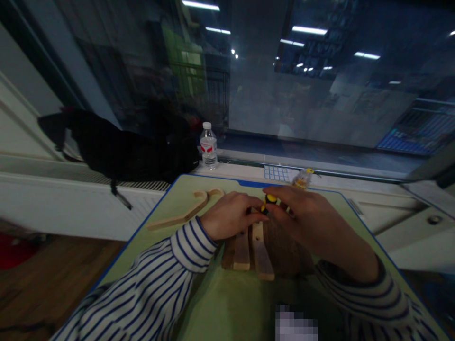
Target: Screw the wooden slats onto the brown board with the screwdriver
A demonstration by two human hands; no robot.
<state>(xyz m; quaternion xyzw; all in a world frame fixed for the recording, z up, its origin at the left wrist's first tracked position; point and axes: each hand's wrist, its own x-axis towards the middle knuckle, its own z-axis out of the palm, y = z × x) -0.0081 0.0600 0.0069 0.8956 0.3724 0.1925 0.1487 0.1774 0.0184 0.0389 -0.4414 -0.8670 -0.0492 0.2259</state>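
My right hand (302, 213) is closed, its thumb and fingers pinching a small yellow-and-black tool (271, 199) with a rounded handle; its exact kind is partly hidden by my fingers. Opposite it, my left hand (231, 214) is also closed, thumb and index finger meeting at the lower end of the same tool. Under both hands lie two narrow wooden strips, a left strip (242, 255) and a right strip (263, 260) with a small hole. They rest on a dark brown board (289, 246), their front ends angled towards me.
Curved wooden hook pieces (188, 215) lie to the left on the pale green table (209, 303) with blue edging. On the sill behind stand a water bottle (209, 147) and a small clear bag (302, 179). A black bag (131, 149) sits at the left by the window.
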